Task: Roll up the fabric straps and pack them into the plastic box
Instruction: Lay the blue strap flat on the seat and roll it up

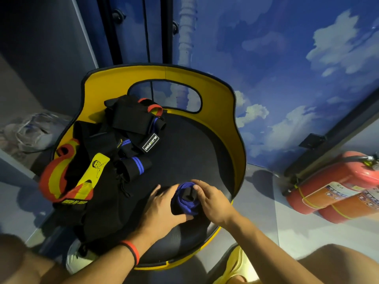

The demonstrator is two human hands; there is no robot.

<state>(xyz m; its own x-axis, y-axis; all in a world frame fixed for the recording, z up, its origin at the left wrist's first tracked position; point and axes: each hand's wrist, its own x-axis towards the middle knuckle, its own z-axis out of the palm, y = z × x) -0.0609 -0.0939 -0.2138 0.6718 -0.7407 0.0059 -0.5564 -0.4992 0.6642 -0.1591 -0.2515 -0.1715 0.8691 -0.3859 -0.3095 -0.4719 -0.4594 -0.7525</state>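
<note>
Near the front edge of the chair seat (184, 150), the rolled blue-and-black strap (185, 199) sits clasped between both hands. The left hand (162, 208) cups its left side and the right hand (213, 201) grips its right.

A red-and-black wristband (131, 252) sits behind the left hand (162, 203).

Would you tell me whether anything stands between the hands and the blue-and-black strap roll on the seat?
Nothing visible does: the left hand and right hand both grip the roll on the seat. The other straps lie to its left. The box is out of view, so that path cannot be judged.
</note>
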